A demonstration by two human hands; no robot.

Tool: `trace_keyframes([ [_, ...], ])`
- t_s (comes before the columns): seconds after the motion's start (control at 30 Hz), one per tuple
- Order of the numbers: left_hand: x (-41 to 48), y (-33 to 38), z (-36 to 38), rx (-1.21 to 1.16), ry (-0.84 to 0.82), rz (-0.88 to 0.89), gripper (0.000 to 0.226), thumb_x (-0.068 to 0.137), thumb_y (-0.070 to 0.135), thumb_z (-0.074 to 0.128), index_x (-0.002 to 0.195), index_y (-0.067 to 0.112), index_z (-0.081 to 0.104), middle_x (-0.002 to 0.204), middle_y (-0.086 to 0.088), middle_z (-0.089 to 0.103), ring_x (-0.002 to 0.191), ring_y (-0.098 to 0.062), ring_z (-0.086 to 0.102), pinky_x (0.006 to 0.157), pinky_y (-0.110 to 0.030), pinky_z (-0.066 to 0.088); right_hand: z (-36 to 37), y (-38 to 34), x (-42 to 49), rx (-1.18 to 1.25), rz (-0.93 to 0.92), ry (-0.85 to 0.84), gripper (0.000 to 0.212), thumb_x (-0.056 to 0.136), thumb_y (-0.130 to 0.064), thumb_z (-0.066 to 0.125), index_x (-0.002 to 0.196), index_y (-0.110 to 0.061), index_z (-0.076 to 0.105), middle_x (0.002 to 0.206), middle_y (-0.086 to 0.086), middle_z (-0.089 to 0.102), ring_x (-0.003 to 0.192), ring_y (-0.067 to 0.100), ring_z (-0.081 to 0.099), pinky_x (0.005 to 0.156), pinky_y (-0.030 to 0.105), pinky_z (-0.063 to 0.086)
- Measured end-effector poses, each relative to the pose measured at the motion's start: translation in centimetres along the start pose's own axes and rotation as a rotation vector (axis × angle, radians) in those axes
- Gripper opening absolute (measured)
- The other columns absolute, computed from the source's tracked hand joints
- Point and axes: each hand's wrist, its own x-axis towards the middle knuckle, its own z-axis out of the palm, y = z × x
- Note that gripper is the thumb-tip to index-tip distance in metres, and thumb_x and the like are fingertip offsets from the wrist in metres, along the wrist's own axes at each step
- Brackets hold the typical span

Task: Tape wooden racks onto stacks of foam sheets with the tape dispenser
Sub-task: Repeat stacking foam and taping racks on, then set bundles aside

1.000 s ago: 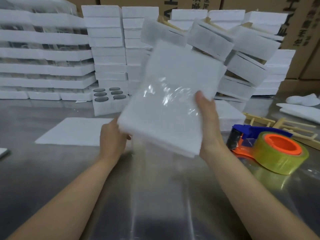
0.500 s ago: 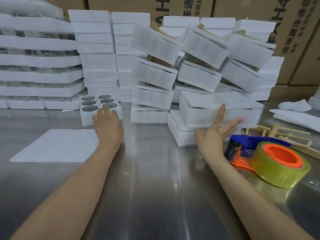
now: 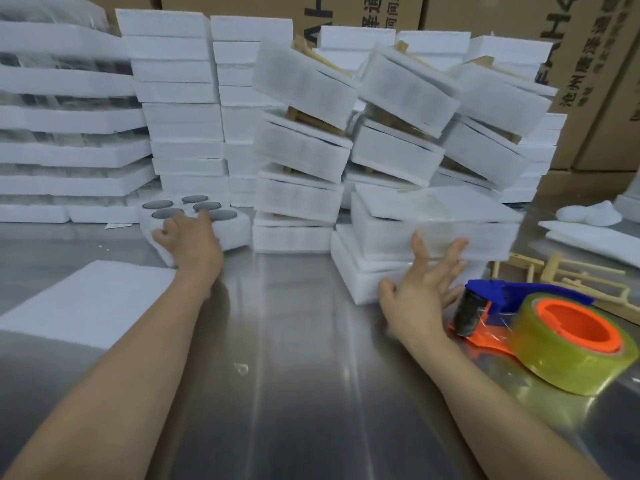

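Note:
A taped foam stack (image 3: 433,230) lies on another bundle at the right of the metal table (image 3: 294,393). My right hand (image 3: 424,292) is open with spread fingers, its fingertips against that stack's front face. My left hand (image 3: 188,244) grips the near edge of a white foam block with round holes (image 3: 228,226). The tape dispenser (image 3: 557,330), orange and blue with a yellowish tape roll, lies just right of my right hand. Loose wooden racks (image 3: 585,275) lie behind it.
Leaning piles of taped foam bundles (image 3: 301,140) with racks fill the back of the table. Plain foam stacks (image 3: 180,98) stand to their left. A flat foam sheet (image 3: 86,299) lies at front left. Cardboard boxes (image 3: 588,64) stand behind.
Both hands held a taped foam bundle up; it now rests on the right pile. My left hand has moved over to the holed foam block, and my right hand has opened.

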Motion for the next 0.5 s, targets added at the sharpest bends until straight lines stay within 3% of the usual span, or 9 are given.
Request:
trace_keyframes([
  [0.13,-2.9,1.0,-3.9,-0.189,0.129,0.079,0.033,0.078,-0.004,0.057,0.107,0.013,0.062,0.115,-0.018,0.050,0.113,-0.035,0.042,0.095,-0.044,0.026,-0.1,-0.3,-0.3,-0.048,-0.004,-0.017,0.091,0.083,-0.014,0.054,0.153,-0.032,-0.001,0.149,0.017,-0.040,0.138,0.041,-0.032,0.105,0.054,-0.015],
  [0.33,-11.8,-0.9,-8.3,-0.382,0.217,0.232,0.028,0.078,0.003,0.056,0.102,0.018,0.062,0.105,-0.008,0.053,0.107,-0.028,0.046,0.078,-0.033,0.014,-1.3,-1.1,-1.2,-0.003,-0.041,-0.037,0.086,0.085,-0.006,0.055,0.154,-0.018,0.004,0.150,0.029,-0.031,0.140,0.043,-0.027,0.112,0.050,-0.016],
  [0.43,-17.2,-1.2,-9.7,-0.391,0.304,0.483,0.020,0.077,0.011,0.063,0.095,0.017,0.068,0.091,-0.004,0.058,0.090,-0.028,0.056,0.078,-0.036,0.025,-2.1,-1.8,-2.3,0.143,-0.208,0.030,0.077,0.083,0.005,0.051,0.151,-0.008,0.017,0.156,0.026,-0.017,0.144,0.041,-0.018,0.118,0.049,-0.006],
  [0.5,-19.5,-1.5,-9.9,-0.393,0.273,0.763,0.014,0.079,0.019,0.060,0.090,0.014,0.069,0.082,-0.002,0.058,0.076,-0.027,0.059,0.071,-0.036,0.035,-2.7,-2.1,-3.2,0.354,-0.391,0.048,0.060,0.085,0.005,0.047,0.143,-0.003,0.033,0.157,0.014,0.005,0.147,0.037,-0.003,0.120,0.047,0.004],
])
